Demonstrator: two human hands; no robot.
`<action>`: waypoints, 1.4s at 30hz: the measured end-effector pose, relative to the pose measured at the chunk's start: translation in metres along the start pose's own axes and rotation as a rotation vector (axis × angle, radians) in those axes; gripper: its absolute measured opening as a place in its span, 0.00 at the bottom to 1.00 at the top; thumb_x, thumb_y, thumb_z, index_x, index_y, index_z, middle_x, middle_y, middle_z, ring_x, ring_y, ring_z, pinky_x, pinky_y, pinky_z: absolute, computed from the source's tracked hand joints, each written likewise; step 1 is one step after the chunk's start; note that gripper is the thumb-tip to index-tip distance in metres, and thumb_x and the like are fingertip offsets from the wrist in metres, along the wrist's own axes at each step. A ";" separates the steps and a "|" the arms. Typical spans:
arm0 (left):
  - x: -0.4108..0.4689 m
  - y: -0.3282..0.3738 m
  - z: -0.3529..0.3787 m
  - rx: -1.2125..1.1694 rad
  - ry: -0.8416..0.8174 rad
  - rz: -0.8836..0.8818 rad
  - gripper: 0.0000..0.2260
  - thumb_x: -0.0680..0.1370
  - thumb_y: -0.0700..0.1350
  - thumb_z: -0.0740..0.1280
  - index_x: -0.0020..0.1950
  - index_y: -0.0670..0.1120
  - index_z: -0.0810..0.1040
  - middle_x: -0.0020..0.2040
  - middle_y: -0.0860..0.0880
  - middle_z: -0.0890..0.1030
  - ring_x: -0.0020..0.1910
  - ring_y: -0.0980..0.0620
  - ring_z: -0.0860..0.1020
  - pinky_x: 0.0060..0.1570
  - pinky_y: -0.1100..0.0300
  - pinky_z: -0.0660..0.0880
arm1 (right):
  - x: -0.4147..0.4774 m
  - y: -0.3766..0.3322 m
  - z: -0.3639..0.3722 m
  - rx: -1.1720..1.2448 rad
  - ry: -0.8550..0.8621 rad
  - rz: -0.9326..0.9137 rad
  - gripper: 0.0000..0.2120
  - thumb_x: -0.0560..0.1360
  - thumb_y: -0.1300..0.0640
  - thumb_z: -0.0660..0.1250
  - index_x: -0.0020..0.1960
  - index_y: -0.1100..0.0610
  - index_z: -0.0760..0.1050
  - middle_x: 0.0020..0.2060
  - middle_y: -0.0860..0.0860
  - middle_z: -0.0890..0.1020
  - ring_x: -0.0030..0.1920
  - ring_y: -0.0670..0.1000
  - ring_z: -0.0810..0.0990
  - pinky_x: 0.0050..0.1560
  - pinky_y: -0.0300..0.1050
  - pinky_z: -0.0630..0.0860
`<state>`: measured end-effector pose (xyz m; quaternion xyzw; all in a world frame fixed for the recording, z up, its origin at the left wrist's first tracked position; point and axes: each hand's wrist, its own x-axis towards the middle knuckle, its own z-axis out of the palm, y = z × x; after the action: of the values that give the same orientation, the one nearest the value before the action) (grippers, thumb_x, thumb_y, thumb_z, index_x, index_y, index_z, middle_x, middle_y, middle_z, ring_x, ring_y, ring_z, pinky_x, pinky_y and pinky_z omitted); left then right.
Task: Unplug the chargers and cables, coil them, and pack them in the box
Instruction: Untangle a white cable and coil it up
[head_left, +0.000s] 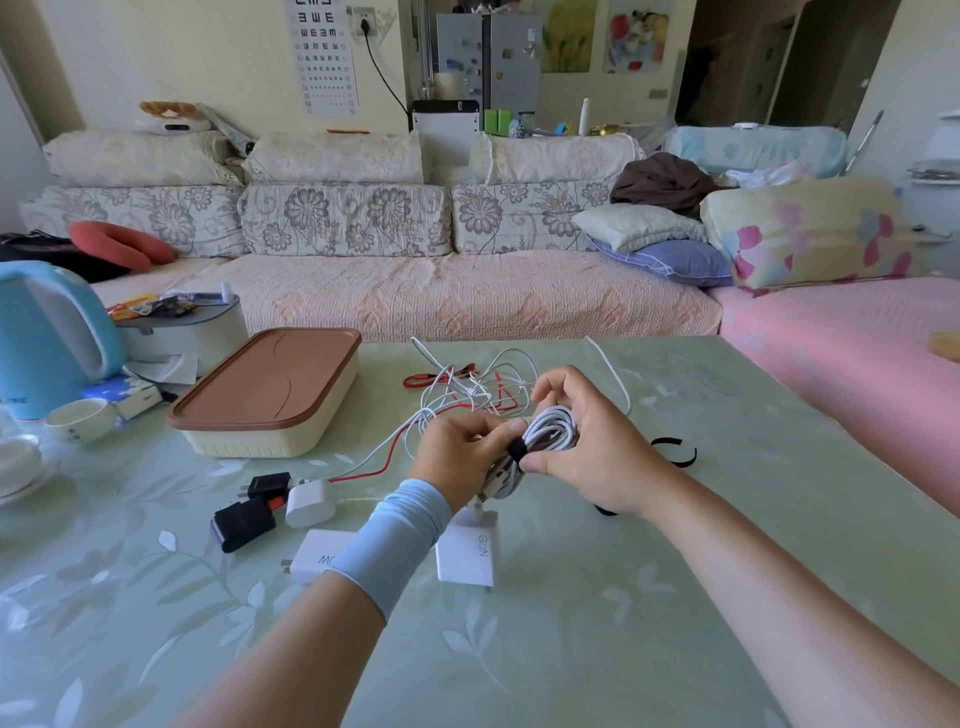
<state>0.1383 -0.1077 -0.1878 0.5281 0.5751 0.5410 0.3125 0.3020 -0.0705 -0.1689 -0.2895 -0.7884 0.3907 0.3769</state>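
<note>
The left hand (456, 448) and right hand (589, 447) both pinch the coiled white cable (551, 430); the box (249, 439) sits lidded, contents hidden.

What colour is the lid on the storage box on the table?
The lid is reddish-brown and sits closed on the cream box. The head view, the only one, shows it clearly.

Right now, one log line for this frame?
step: strapping coil | left hand: holds coiled white cable | right hand: pinches black strap round it | beige box with brown lid: closed
</note>
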 end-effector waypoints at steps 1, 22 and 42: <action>0.000 0.002 0.000 0.049 -0.004 0.003 0.10 0.76 0.48 0.71 0.39 0.44 0.84 0.33 0.47 0.82 0.31 0.56 0.73 0.37 0.57 0.75 | 0.000 0.001 0.000 -0.006 0.013 0.003 0.27 0.65 0.70 0.77 0.53 0.51 0.67 0.39 0.49 0.73 0.36 0.45 0.73 0.39 0.39 0.71; 0.003 -0.002 -0.033 -0.458 -0.328 -0.463 0.12 0.81 0.39 0.61 0.58 0.32 0.75 0.41 0.43 0.81 0.33 0.49 0.77 0.43 0.48 0.81 | 0.002 0.009 -0.003 0.001 0.013 0.096 0.17 0.67 0.69 0.65 0.50 0.52 0.72 0.44 0.51 0.80 0.37 0.51 0.76 0.39 0.42 0.71; 0.002 0.005 -0.021 -0.496 -0.250 -0.645 0.08 0.80 0.44 0.64 0.46 0.40 0.78 0.37 0.44 0.80 0.30 0.50 0.73 0.26 0.64 0.75 | 0.018 0.005 0.001 -0.773 0.184 -0.578 0.03 0.67 0.53 0.77 0.38 0.48 0.83 0.43 0.49 0.74 0.46 0.52 0.72 0.50 0.49 0.67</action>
<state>0.1201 -0.1130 -0.1777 0.2914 0.5212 0.4690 0.6507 0.2927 -0.0547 -0.1671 -0.2109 -0.8872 -0.0780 0.4029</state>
